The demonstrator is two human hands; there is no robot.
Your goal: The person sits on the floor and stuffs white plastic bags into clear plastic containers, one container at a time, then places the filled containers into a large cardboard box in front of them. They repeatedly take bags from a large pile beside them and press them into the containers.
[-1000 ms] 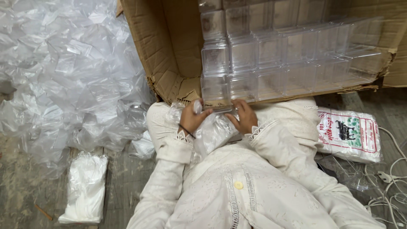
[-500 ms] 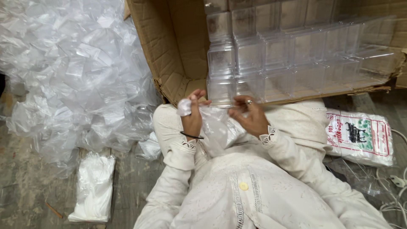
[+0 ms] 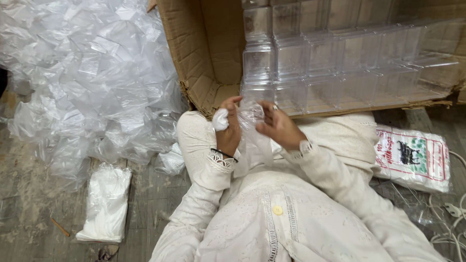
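Observation:
Both my hands are raised in front of my chest, over my lap. My left hand (image 3: 228, 127) and my right hand (image 3: 277, 127) each grip an edge of a thin clear plastic bag (image 3: 250, 125) that hangs between them. A white bandage wraps one finger of the left hand, and a dark band sits on that wrist. Just beyond the hands stands an open cardboard box (image 3: 194, 58) lying on its side, packed with rows of clear plastic containers (image 3: 340, 63).
A large heap of clear plastic bags (image 3: 87, 77) covers the floor at left. A flat stack of white bags (image 3: 107, 204) lies near my left knee. A printed white packet (image 3: 412, 157) and white cables (image 3: 449, 218) lie at right.
My hands have lifted away from my lap and moved apart a little, pulling the clear bag up toward the box. The view has shifted slightly.

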